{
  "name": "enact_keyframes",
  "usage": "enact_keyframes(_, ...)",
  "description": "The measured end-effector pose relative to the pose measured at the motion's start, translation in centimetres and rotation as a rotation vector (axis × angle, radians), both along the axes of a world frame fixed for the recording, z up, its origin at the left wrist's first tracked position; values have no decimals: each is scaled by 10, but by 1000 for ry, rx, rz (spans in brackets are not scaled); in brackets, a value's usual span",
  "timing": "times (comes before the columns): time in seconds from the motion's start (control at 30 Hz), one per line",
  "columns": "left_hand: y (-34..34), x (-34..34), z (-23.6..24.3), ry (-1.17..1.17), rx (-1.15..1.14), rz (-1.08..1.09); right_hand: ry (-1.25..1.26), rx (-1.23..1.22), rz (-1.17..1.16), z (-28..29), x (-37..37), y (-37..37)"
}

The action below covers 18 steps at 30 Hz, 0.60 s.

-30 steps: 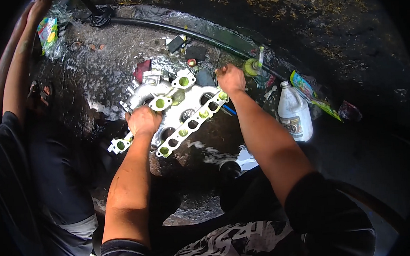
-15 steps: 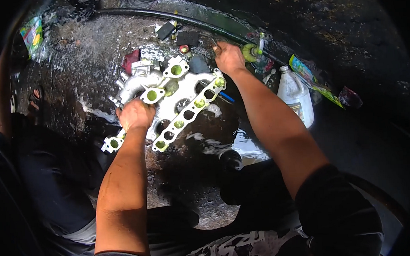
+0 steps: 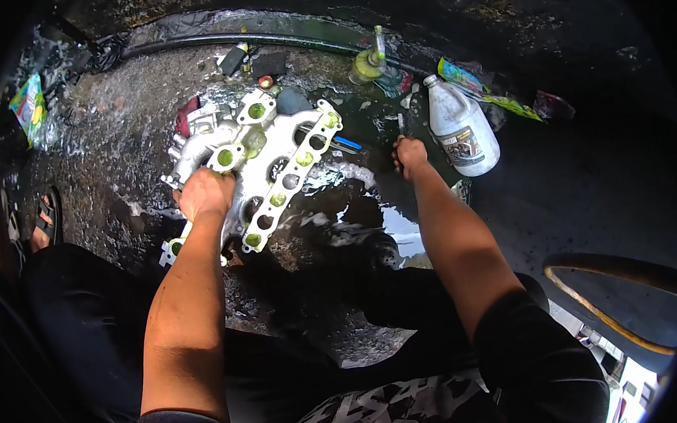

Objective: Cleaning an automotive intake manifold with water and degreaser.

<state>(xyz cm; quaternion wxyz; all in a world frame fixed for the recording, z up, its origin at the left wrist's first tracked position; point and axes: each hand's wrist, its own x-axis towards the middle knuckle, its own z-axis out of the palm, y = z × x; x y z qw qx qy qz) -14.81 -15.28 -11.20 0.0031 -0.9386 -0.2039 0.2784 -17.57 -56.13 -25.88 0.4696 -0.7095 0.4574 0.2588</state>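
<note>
My left hand (image 3: 206,194) is closed on the left part of a wet, shiny silver metal manifold (image 3: 259,166), which lies on the ground with pale flanges and greenish-lined ports. My right hand (image 3: 411,158) is closed round a small, thin, pale-ended tool (image 3: 400,122), to the right of the manifold and just left of a white plastic jug (image 3: 465,136). A blue slim object (image 3: 348,144) lies between the manifold and my right hand. A red cloth (image 3: 186,118) and a grey pad (image 3: 294,100) sit behind the manifold.
A green bottle (image 3: 365,66) stands by a black pipe (image 3: 237,37) at the back, near small dark blocks (image 3: 233,61). Colourful packets (image 3: 28,109) lie at both sides. Another person's sandaled foot (image 3: 44,219) is at left. A curved hose (image 3: 597,317) is at lower right.
My right hand has moved away from the manifold's upper right, down and rightward to beside the jug, now showing a thin tool. My left hand stays on the manifold. The whole view has shifted.
</note>
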Motion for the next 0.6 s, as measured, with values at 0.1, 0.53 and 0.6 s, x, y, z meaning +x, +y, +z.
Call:
enact_keyframes(0.1,-19,6,-6,-29,-47,-25,100,48,9,24,-4,-33)
enact_keyframes(0.53,-13,4,1,-1,3,-41,86,228,-130,36,-16,8)
enact_keyframes(0.6,-11,4,0,-16,11,-50,67,408,-143,52,-11,11)
